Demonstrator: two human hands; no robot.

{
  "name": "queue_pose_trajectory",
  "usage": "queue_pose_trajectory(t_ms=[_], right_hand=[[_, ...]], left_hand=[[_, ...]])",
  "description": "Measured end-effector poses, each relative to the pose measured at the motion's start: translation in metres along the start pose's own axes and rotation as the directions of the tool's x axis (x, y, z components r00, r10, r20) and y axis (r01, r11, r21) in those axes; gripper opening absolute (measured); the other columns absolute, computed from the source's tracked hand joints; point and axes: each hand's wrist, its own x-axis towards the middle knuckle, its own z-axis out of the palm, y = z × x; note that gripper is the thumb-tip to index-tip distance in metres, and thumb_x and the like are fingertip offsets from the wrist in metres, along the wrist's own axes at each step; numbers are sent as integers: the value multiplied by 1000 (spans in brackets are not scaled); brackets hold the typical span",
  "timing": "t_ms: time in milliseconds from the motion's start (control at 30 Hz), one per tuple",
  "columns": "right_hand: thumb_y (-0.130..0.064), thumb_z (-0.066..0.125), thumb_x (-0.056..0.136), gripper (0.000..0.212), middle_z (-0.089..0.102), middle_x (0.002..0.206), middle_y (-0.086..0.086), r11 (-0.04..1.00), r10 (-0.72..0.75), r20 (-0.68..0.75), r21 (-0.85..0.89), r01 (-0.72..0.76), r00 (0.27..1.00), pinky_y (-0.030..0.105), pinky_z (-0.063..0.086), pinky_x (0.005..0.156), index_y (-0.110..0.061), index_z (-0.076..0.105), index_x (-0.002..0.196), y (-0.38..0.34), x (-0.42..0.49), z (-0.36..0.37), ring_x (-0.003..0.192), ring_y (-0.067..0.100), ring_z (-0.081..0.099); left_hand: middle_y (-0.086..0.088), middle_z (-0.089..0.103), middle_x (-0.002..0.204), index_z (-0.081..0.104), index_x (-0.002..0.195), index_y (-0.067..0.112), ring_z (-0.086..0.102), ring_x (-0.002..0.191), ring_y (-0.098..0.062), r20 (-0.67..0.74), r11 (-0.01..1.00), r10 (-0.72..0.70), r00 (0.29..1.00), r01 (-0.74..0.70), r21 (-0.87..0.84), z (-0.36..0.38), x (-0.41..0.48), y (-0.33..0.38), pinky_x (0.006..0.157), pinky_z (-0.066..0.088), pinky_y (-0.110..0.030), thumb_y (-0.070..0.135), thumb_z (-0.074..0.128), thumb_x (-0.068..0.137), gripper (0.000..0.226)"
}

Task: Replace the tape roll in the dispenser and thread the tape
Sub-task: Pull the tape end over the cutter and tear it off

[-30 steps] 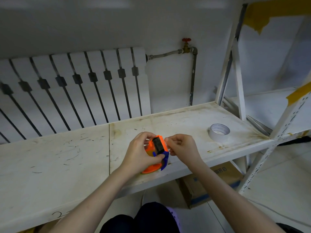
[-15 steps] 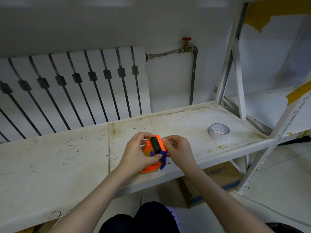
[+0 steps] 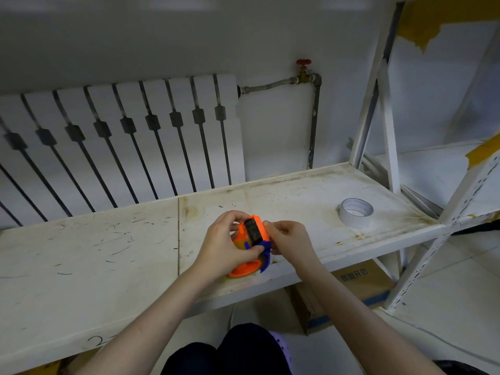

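An orange tape dispenser (image 3: 250, 249) with blue parts and a dark roller face stands on its edge near the front of the white shelf (image 3: 108, 255). My left hand (image 3: 224, 244) wraps around its left side, thumb across the front. My right hand (image 3: 288, 243) pinches at its right edge with fingertips closed; what is between them I cannot make out. A white tape roll (image 3: 356, 213) lies flat on the shelf, well to the right of both hands.
A white radiator (image 3: 121, 142) and a pipe with a red valve (image 3: 303, 62) stand behind the shelf. White rack posts (image 3: 387, 125) rise at the right. A cardboard box (image 3: 351, 282) sits on the floor under the shelf. My knees (image 3: 230, 350) are below.
My right hand has slid closer in against the dispenser's right side. My left hand keeps its hold, and the dispenser has stayed in place.
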Motion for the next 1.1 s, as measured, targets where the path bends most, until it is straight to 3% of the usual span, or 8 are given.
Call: queue_pose_trajectory(t_ms=[100, 267, 400, 567, 733, 833, 933, 1100], right_hand=[[-37, 53, 93, 37, 68, 93, 9, 991, 87, 21, 98, -89, 996, 24, 54, 62, -5, 63, 107, 3, 4, 6, 78, 16, 63], [-39, 59, 88, 30, 69, 97, 14, 900, 311, 137, 276, -337, 941, 34, 53, 75, -9, 64, 93, 13, 10, 15, 97, 29, 64], [-40, 63, 86, 32, 67, 103, 16, 916, 197, 15, 354, -189, 980, 39, 56, 79, -9, 62, 96, 10, 13, 15, 99, 31, 63], [-41, 55, 91, 29, 68, 104, 19, 932, 182, 167, 285, -224, 969, 46, 54, 91, -12, 61, 87, 8, 14, 19, 101, 32, 64], [-36, 51, 94, 27, 60, 114, 9, 975, 0, 98, 219, -21, 995, 22, 50, 74, -13, 53, 109, 19, 7, 8, 105, 23, 59], [-44, 70, 77, 73, 42, 135, -4, 981, -189, 277, 98, 168, 942, 14, 49, 81, -20, 33, 136, 27, -6, 3, 119, 13, 48], [-56, 82, 52, 120, 29, 142, -10, 930, -274, 274, -167, 326, 922, 29, 43, 101, -25, 14, 145, 26, -13, 7, 128, 8, 35], [-48, 85, 54, 116, 33, 142, -5, 884, -359, 115, -276, 377, 926, 36, 46, 102, -25, 16, 145, 25, -10, 6, 128, 12, 36]], left_hand=[[9, 55, 116, 49, 110, 31, 54, 109, -14, 14, 1000, 10, 1000, -10, 13, 1, 2, 2, 92, 53, -33, 30, 84, 61, 60], [10, 54, 115, 51, 112, 28, 53, 108, -12, 10, 1000, 8, 1000, -8, 23, 1, 3, 4, 89, 51, -27, 30, 84, 62, 60], [13, 53, 109, 50, 109, 31, 54, 105, -11, 40, 998, 21, 999, -23, 64, 0, 5, 4, 88, 52, -28, 36, 83, 61, 59], [11, 55, 110, 50, 108, 30, 54, 102, -11, 9, 999, -6, 1000, 5, 38, 1, 7, 2, 84, 51, -23, 34, 84, 61, 58], [5, 62, 104, 59, 102, 22, 60, 90, -12, -168, 970, -185, 968, 152, -189, -6, 13, -4, 74, 52, -25, 27, 86, 61, 49], [-6, 68, 101, 64, 100, 12, 67, 88, -19, -237, 786, -488, 840, 305, -537, -8, 22, -7, 82, 57, -39, 23, 87, 60, 47], [-12, 72, 97, 66, 104, 5, 70, 89, -23, -117, 570, -613, 781, 334, -751, -6, 27, 1, 75, 59, -37, 19, 84, 66, 44], [-11, 71, 100, 64, 108, 3, 69, 93, -24, -61, 516, -622, 781, 351, -781, -1, 30, 18, 73, 58, -34, 22, 82, 69, 47]])
